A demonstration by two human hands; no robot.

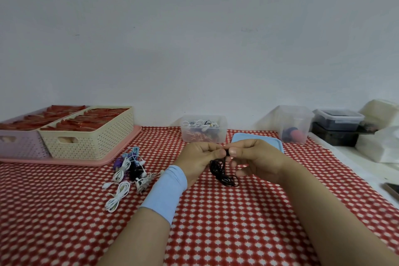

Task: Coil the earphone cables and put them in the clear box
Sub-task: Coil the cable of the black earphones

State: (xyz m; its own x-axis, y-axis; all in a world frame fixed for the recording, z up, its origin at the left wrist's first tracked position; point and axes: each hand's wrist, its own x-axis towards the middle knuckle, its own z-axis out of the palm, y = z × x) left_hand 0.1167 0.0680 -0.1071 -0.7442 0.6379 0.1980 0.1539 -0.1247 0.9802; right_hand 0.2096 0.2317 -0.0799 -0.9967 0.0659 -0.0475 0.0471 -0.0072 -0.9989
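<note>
A black earphone cable [223, 174] hangs in a loose bundle between my hands, its lower loops touching the red patterned cloth. My left hand [199, 157], with a light blue wristband, pinches its top end. My right hand [252, 157] pinches the same end from the right, thumb against thumb. Behind my hands stands the clear box [204, 128] with several coiled earphones inside. Its blue lid [259, 139] lies to the right of it. A pile of white, blue, purple and black earphones [129, 170] lies on the cloth to the left.
At the back left, a cream basket [90, 134] and a lilac basket [19, 138] of red packets stand on a pink tray. A second clear tub [294, 124], dark lidded containers [339, 123] and white bags [380, 136] stand at the back right. A phone [391, 189] lies at the right edge.
</note>
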